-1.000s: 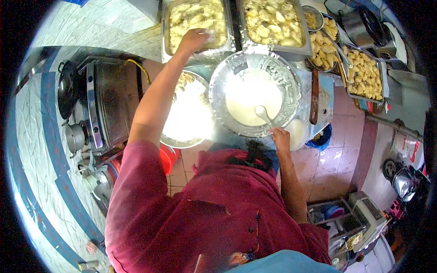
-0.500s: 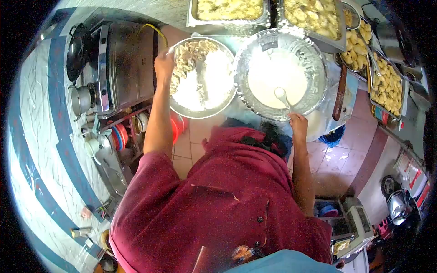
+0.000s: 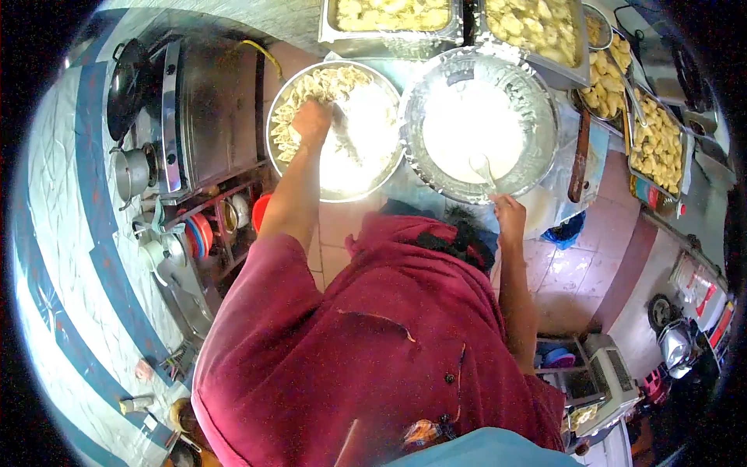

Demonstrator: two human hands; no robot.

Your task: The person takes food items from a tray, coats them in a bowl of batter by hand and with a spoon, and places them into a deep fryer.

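Note:
My left hand (image 3: 313,122) is down inside a wide metal bowl (image 3: 274,149), over pale, irregular food pieces (image 3: 342,81). Its fingers look closed and bent down among the pieces; what they hold is hidden. White powder, overexposed by glare, fills the right part of that bowl. My right hand (image 3: 510,214) grips the handle of a spoon (image 3: 482,166). The spoon's head lies in a creamy white batter (image 3: 459,128). This batter is in a large metal basin (image 3: 545,148) with smeared walls, standing right beside the bowl.
Two deep metal trays (image 3: 393,37) of yellowish pieces in liquid stand behind the bowls. On the right are a pan of pieces (image 3: 607,89) and another full tray (image 3: 657,144). A brown handle (image 3: 580,156) lies by the basin. A stove-like unit (image 3: 210,109) stands at left.
My left hand has left the bowl's rim and moved right and down into the pieces. The bowl's left rim now shows. My right hand stays on the spoon, nearly unmoved.

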